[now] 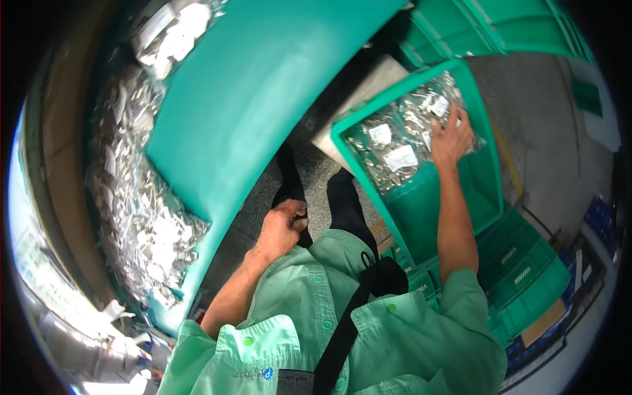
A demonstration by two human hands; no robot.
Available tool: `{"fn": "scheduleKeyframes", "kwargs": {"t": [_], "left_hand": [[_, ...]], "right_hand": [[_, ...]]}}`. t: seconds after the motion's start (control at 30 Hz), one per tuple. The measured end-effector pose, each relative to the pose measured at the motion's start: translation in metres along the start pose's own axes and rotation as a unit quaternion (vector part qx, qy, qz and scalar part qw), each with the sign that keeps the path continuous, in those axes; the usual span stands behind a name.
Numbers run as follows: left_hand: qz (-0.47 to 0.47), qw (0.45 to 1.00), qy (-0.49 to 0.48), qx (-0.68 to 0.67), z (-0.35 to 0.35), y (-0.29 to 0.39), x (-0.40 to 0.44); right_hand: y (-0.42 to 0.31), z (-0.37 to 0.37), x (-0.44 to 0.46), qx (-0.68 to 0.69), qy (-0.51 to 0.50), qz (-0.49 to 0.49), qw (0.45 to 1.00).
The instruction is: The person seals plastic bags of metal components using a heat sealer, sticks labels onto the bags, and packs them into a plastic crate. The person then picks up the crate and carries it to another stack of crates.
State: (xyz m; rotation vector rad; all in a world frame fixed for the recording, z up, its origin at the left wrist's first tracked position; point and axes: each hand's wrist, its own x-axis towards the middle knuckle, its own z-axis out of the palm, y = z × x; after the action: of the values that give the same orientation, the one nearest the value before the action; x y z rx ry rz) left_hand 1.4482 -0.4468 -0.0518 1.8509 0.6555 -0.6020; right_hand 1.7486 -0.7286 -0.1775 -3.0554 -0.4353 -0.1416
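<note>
My right hand (453, 139) reaches into a green plastic bin (421, 227) on my right. Its fingers are spread over a clear plastic bag of small shiny metal parts (424, 108), at the bin's far right side; no grip shows. Beside that bag lies another clear bag of metal parts (368, 158) with white paper labels (400, 158). My left hand (282, 227) hangs above my left leg, fingers curled in. Its palm is hidden, so I cannot make out anything inside.
A green-topped table (243, 85) stands to my left, with a long heap of clear bags of shiny parts (141, 191) along its far side. More green bins (461, 29) stand at the back; stacked green crates (520, 263) sit right of me. Grey floor (526, 99) shows beyond the bin.
</note>
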Motion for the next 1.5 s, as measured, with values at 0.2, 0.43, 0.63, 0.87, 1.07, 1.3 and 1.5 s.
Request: {"fn": "scheduleKeyframes", "kwargs": {"t": [0.2, 0.43, 0.63, 0.87, 1.07, 1.3, 1.5], "left_hand": [[0.026, 0.999, 0.035, 0.023, -0.017, -0.020, -0.014], [0.089, 0.916, 0.380, 0.096, -0.109, -0.017, -0.084], [-0.220, 0.828, 0.513, 0.061, -0.194, -0.124, -0.117], [-0.164, 0.835, 0.473, -0.226, -0.165, -0.150, -0.083], [-0.096, 0.721, 0.233, -0.645, -0.126, -0.082, -0.078], [-0.003, 0.789, -0.059, -0.611, -0.044, 0.037, -0.031], [0.021, 0.815, -0.112, -0.568, 0.059, 0.105, 0.057]], "right_hand": [[0.035, 0.032, 0.002, 0.266, -0.073, 0.014, 0.961], [-0.026, -0.057, 0.036, 0.275, -0.014, 0.022, 0.961], [-0.353, -0.150, -0.096, 0.598, -0.464, -0.082, 0.648], [-0.479, -0.173, -0.150, 0.380, -0.506, -0.166, 0.756], [-0.384, -0.156, -0.113, 0.418, -0.532, -0.053, 0.734], [-0.211, -0.198, -0.090, 0.656, -0.509, 0.092, 0.549], [-0.067, -0.169, -0.056, 0.601, -0.414, 0.167, 0.663]]}}
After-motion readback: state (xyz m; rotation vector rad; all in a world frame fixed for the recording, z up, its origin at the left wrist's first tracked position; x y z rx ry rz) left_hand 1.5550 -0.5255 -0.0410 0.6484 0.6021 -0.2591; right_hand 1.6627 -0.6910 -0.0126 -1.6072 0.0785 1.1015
